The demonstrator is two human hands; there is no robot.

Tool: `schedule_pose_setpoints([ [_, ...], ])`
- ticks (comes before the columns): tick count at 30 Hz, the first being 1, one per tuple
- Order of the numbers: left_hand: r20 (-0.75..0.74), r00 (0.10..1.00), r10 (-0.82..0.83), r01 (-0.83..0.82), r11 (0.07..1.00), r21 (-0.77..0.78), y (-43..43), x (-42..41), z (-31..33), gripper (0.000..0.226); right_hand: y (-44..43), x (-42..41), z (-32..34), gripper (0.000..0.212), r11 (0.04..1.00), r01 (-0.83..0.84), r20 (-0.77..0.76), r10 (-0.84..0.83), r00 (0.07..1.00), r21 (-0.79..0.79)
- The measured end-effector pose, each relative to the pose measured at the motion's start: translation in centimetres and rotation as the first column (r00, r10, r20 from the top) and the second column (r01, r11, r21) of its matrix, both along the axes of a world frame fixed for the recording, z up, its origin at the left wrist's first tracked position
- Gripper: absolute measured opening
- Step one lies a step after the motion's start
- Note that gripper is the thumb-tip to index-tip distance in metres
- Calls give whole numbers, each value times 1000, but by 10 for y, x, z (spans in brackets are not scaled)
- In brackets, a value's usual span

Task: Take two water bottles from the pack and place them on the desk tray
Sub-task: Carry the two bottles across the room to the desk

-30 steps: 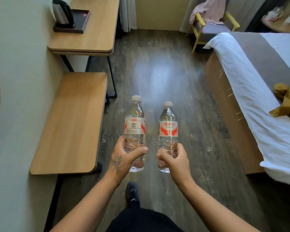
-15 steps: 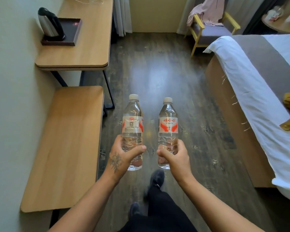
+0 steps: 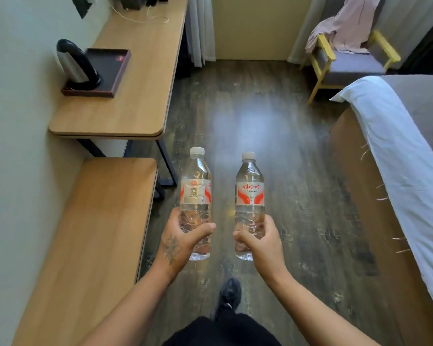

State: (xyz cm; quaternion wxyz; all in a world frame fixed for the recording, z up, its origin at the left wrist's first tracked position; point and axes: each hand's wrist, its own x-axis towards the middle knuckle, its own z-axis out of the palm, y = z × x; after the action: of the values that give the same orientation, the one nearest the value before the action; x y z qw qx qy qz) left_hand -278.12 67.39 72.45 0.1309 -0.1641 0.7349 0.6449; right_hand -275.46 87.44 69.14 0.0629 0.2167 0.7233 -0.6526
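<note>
Our left hand (image 3: pixel 179 242) grips one upright bottle (image 3: pixel 196 196), our right hand (image 3: pixel 261 243) grips another bottle (image 3: pixel 249 196). Both short of the desk (image 3: pixel 135 101); tray (image 3: pixel 115 71) on it holds a kettle (image 3: pixel 75 63).

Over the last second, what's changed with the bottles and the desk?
The person walked forward: the desk and its tray with the kettle came closer. Unchanged: left hand and right hand each grip an upright bottle; nothing was let go.
</note>
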Motion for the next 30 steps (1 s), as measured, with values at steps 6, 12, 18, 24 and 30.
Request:
schedule_pose_setpoints([
  [6,-9,1000,11,-11,1000,26,25,-83,2,84,35,-96,1,57,1000,-13,4,13,1000,5],
  [12,-18,999,32,-32,999,44,32,-165,-1,80,46,-176,-9,57,1000,7,12,-7,1000,5],
  [18,-19,999,37,-35,993,112,29,-258,-15,78,36,-268,-19,57,1000,23,17,-23,1000,15],
  [24,-22,1000,1,2,989,146,9,-370,-15,82,15,-370,-8,59,999,47,19,-48,999,20],
  [30,-30,1000,-6,10,993,115,-12,-467,-12,80,3,-459,3,58,999,43,0,-43,999,30],
])
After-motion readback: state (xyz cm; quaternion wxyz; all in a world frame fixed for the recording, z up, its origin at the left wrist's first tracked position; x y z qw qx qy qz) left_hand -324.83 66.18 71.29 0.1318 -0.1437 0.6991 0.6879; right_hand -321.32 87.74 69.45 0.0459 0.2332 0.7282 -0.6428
